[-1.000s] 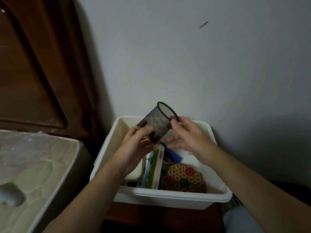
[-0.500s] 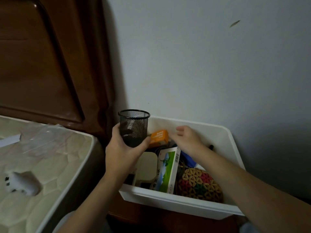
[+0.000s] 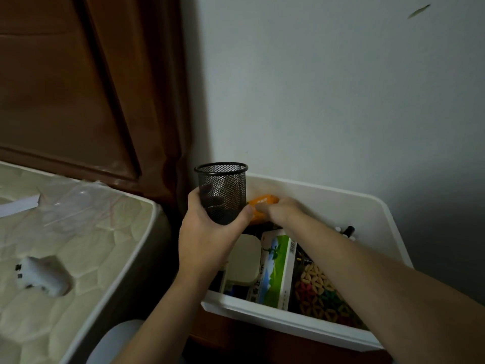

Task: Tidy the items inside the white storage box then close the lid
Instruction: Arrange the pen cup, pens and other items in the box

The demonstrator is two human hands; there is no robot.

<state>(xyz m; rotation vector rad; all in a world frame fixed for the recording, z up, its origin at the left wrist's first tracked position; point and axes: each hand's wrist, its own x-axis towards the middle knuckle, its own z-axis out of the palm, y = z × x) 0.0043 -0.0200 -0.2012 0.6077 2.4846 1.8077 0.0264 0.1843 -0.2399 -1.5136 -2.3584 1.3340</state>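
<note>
Over white box (image 3: 341, 203), right hand (image 3: 282, 212) now gripping orange pack (image 3: 262, 203)

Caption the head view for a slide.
Left hand holds black mesh cup upright while right hand grasps orange item in white storage box.

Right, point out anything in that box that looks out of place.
The white storage box holds a jumble: the green-and-white carton stands on edge, wedged between a cream case and a woven ball. No lid is visible.
</note>
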